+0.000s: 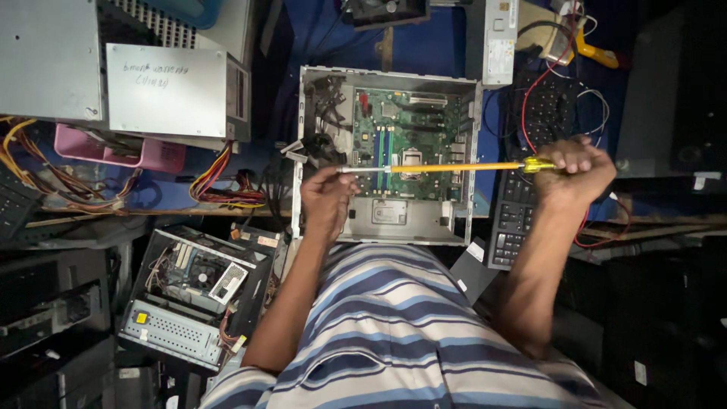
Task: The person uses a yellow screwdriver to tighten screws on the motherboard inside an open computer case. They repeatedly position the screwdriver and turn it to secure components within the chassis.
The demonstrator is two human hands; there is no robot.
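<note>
An open computer case [318,144] lies on the blue bench, its green motherboard [409,144] bare inside, with a black keyboard [515,212] just beside it and a second opened case [193,295] lower down. Across the motherboard stretches a long yellow screwdriver [454,167], held level above it. The right hand [579,170] is fisted round its handle; the left hand [327,198] pinches the metal tip between fingertips.

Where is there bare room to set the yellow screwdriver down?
Free: the blue surface above the open grey computer case, and the strip between it and the black keyboard. Crowded: left of the case, with coloured wire bundles and a second opened case.
</note>
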